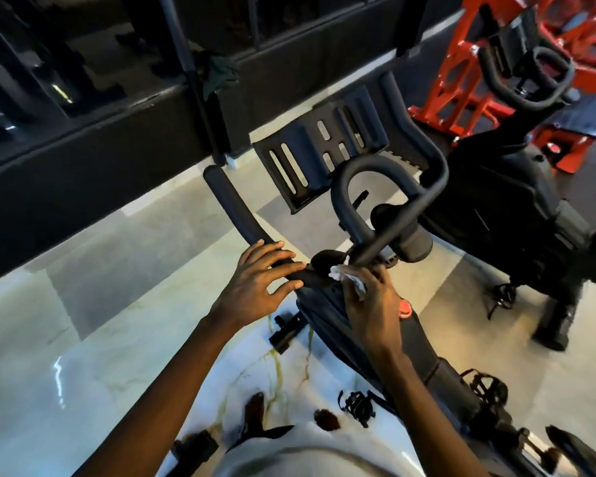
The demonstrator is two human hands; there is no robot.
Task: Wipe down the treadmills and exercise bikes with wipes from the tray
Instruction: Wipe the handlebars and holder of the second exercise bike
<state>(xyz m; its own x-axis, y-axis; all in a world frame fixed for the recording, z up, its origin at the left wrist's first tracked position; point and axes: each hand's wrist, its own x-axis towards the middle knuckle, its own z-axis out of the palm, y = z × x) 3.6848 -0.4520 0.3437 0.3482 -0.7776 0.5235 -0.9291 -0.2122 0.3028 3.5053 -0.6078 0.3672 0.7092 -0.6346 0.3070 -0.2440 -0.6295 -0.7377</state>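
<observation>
left hand (260,277) lay open, fingers flat on the matte padded handlebar (233,215); right hand (372,297) just beside it pinched a crumpled white wipe (344,275).

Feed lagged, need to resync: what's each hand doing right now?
Left hand: open, fingers resting on the bike's left handlebar grip.
Right hand: pinching a crumpled white wipe at the middle of the handlebar.
</observation>
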